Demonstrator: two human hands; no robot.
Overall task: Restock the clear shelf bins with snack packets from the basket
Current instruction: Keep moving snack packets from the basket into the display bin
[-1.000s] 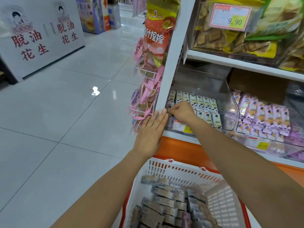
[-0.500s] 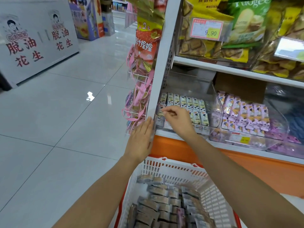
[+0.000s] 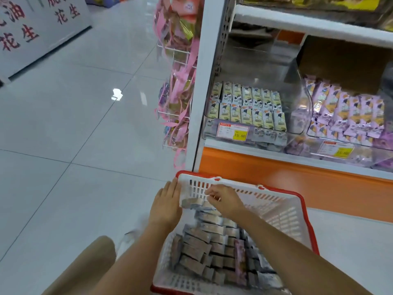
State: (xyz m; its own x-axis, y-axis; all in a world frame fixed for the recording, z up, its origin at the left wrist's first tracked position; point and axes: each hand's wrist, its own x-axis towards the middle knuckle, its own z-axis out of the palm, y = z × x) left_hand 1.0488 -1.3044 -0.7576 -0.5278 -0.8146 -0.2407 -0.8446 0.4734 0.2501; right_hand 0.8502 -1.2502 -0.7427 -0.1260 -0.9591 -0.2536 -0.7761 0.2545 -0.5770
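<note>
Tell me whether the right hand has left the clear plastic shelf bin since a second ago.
Yes. The right hand dropped from the clear plastic shelf bin into the red-rimmed white basket.

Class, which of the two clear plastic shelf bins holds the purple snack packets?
The right-hand clear bin; the left bin holds pale green packets instead.

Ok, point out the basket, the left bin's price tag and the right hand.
basket [image 3: 310, 226]: head view, red rim on its right side.
price tag [image 3: 239, 135]: head view, its yellow patch.
right hand [image 3: 225, 202]: head view, back of the hand.
</note>
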